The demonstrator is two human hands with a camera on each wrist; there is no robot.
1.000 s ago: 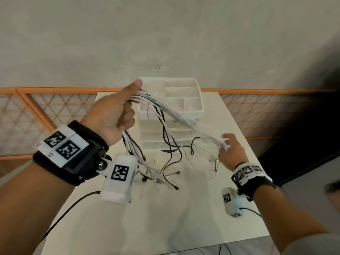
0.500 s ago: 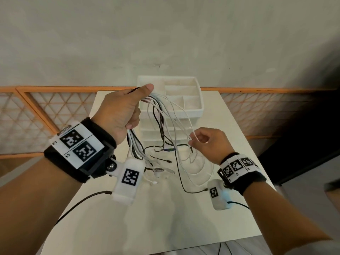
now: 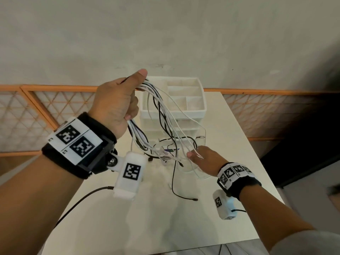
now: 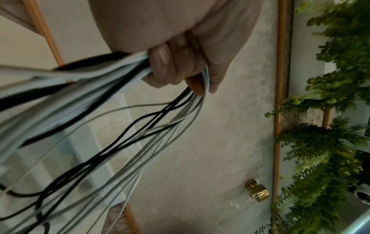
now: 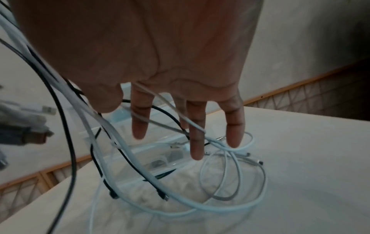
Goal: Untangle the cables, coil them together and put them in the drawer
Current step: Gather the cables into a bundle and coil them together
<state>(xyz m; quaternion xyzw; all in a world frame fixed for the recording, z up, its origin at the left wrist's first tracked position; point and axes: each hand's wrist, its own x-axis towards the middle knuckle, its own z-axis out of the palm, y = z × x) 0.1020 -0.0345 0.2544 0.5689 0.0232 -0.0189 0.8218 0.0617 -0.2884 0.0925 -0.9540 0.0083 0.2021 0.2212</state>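
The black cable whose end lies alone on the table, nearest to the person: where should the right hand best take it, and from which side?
Probably near its free end, by the small plug: there the black cable lies apart from the tangle, flat on the table. The right hand, fingers straight among the white loops, could come from above and pinch it.

No words, brand names or numbers can be read in any view. The only printed signs are black-and-white square coded markers: on the white panels of the black left wristband (image 3: 77, 142) and black right wristband (image 3: 237, 173), and on the white camera housings (image 3: 131, 174) hanging under each wrist.
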